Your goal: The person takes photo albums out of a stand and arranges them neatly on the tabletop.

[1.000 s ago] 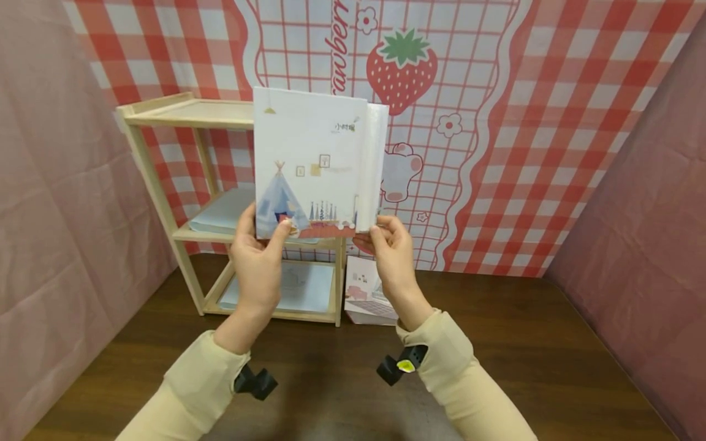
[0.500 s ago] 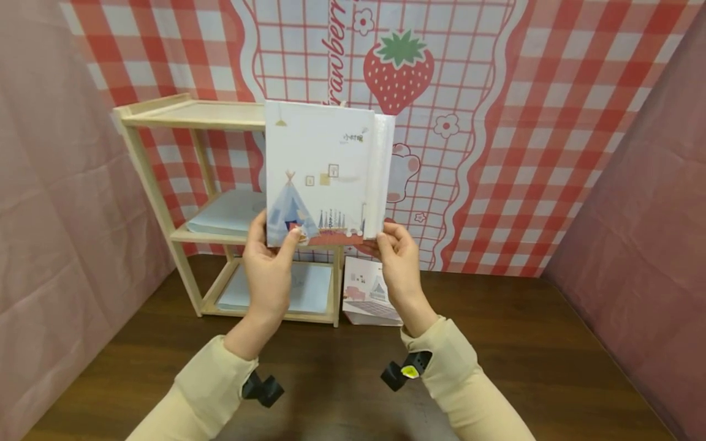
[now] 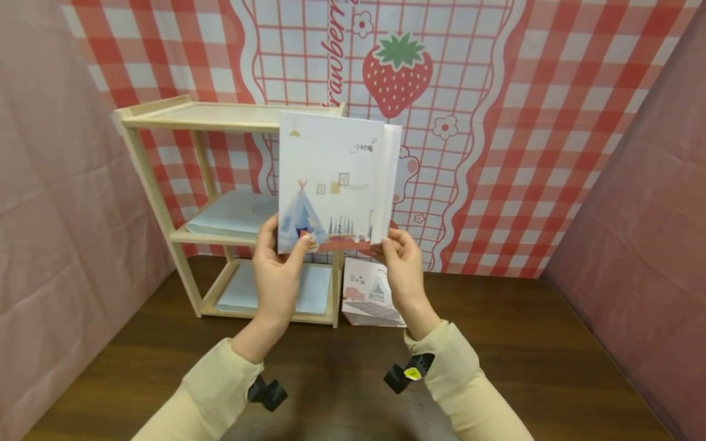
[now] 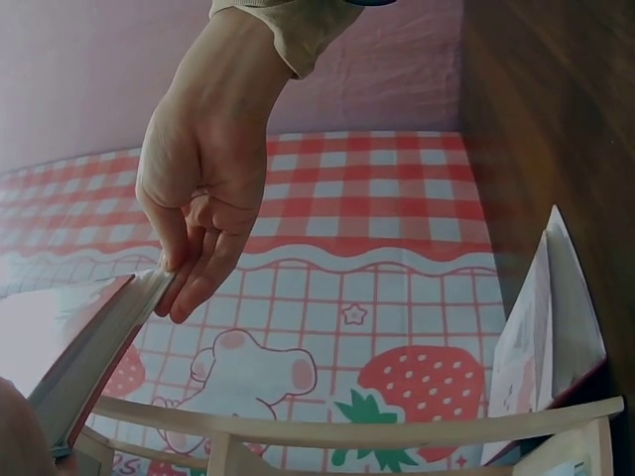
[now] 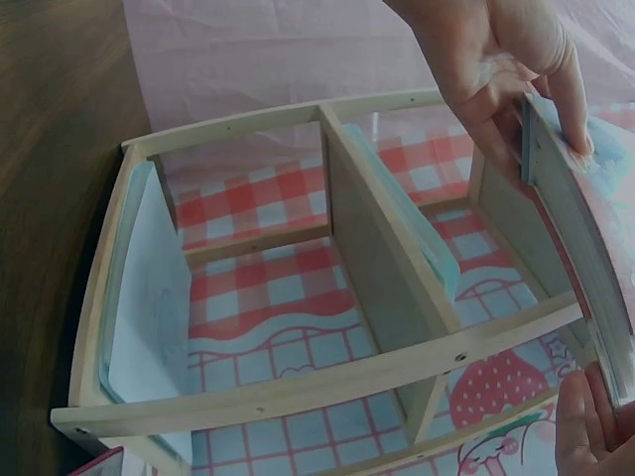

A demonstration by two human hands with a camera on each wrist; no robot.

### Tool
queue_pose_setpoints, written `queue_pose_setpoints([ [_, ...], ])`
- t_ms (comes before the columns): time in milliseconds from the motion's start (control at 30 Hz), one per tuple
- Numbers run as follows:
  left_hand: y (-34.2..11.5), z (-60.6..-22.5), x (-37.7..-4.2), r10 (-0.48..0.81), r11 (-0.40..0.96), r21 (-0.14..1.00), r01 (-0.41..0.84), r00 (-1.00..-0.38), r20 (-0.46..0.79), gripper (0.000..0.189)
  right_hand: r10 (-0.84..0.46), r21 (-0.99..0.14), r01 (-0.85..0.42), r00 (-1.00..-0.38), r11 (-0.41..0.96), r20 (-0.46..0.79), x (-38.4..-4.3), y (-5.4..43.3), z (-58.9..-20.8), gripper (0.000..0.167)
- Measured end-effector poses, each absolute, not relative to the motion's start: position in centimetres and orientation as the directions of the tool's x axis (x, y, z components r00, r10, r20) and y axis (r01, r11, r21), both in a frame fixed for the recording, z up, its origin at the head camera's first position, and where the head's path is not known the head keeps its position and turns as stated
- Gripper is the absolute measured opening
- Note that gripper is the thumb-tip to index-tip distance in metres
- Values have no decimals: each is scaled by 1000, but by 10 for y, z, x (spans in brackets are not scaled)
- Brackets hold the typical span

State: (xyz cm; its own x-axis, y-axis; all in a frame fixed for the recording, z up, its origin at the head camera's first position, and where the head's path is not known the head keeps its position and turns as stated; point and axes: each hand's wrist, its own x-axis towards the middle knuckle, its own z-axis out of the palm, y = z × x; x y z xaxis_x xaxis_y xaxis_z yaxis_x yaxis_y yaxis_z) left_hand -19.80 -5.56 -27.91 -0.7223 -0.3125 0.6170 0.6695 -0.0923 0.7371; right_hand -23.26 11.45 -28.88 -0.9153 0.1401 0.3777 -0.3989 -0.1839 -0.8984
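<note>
Both hands hold up a white photo album [image 3: 331, 184] with a blue tent printed on its cover, in front of the shelf's right side. My left hand [image 3: 278, 278] grips its lower left corner, thumb on the cover and fingers behind. My right hand [image 3: 407, 275] pinches the lower right corner of the pages, which stick out past the cover. In the left wrist view, the right hand [image 4: 208, 178] pinches the page edge. In the right wrist view, the left hand [image 5: 496, 69] grips the album's opposite edge.
A wooden shelf [image 3: 149, 177] stands at the left. Light-blue flat items lie on its middle tier [image 3: 228, 211] and bottom tier [image 3: 242, 288]. Right of it, a similar album [image 3: 366, 291] leans on the dark table [image 3: 496, 355]. A checked strawberry cloth [image 3: 551, 122] hangs behind.
Both hands have moved the album down and to the right, uncovering more of the shelf's top board. Their grips look the same.
</note>
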Motion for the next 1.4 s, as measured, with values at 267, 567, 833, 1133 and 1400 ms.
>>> queue_pose_setpoints([
  [267, -52, -288, -198, -288, -65, 775, 628, -756, 588, 42, 155, -899, -390, -918, -199, 364, -233, 120, -299, 19],
  [567, -49, -295, -200, -251, -47, 776, 628, -760, 600, 44, 184, -901, -381, -920, -206, 347, -236, 126, -311, 17],
  [833, -48, -300, -199, -180, -11, 787, 617, -775, 606, 43, 213, -899, -376, -919, -224, 331, -235, 129, -316, 12],
  [1133, -43, -305, -197, -143, -3, 807, 590, -799, 584, 41, 227, -901, -370, -919, -225, 321, -232, 137, -324, 13],
  [1400, -37, -314, -200, -163, -44, 824, 566, -817, 553, 40, 230, -893, -383, -915, -235, 332, -231, 144, -331, 15],
])
